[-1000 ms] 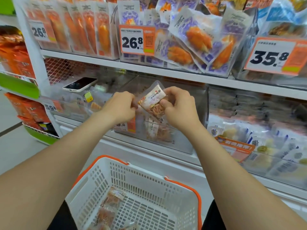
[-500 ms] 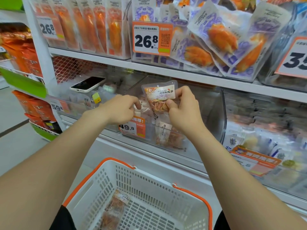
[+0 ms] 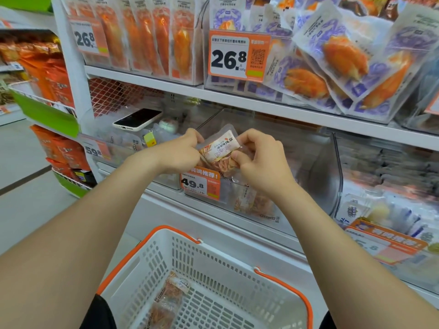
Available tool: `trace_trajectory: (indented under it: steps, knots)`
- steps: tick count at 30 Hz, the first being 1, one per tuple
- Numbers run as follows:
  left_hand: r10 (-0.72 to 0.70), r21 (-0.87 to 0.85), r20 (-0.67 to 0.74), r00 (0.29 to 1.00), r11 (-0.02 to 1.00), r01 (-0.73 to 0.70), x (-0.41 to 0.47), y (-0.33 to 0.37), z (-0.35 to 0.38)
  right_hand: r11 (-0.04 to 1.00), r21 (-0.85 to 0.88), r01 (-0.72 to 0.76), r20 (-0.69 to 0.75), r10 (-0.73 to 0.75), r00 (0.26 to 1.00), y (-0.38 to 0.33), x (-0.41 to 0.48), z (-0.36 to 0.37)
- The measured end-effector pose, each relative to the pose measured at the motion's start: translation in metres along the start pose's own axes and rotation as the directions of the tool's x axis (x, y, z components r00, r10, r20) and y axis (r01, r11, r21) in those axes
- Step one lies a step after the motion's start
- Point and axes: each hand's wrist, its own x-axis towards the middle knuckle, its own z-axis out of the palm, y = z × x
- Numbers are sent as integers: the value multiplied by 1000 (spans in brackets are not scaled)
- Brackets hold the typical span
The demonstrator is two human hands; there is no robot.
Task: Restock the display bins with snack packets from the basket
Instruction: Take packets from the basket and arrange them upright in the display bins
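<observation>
Over the clear bin (image 3: 318,167), the snack packet (image 3: 219,146) had tipped from level to aslant, my left hand (image 3: 180,151) and right hand (image 3: 259,160) clamping fingers (image 3: 247,138) on its edges. Placing looked close; more packets (image 3: 171,298) lay in the basket (image 3: 237,264).

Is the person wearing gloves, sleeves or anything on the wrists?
No gloves: left hand and right hand are bare, forearms uncovered to the frame edge. No watch, ring or band shows. Black fabric shows beside each arm at the bottom.

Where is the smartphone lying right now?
In the head view, the smartphone lies screen-up on the clear bin at the middle shelf's left end, just up and left of the left hand, above the 59.8 price tag.
</observation>
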Motion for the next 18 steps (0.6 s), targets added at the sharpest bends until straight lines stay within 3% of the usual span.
trace_trajectory:
  steps: [4,6,12,18]
  knots:
    - [-4,-121,7,1000,993,5,2,-3,-1,983,183,28,-232,16,973,-4,3,-4]
    - [-3,-170,0,1000,985,3,0,2,-1,968,246,53,-275,17,961,-4,2,-5]
    - [-19,-271,16,1000,962,23,-4,5,-2,975,177,137,-181,-104,978,-9,-6,4]
    - [-4,-361,-128,992,931,-43,-7,-1,1,983,-58,172,52,-169,984,0,-5,9]
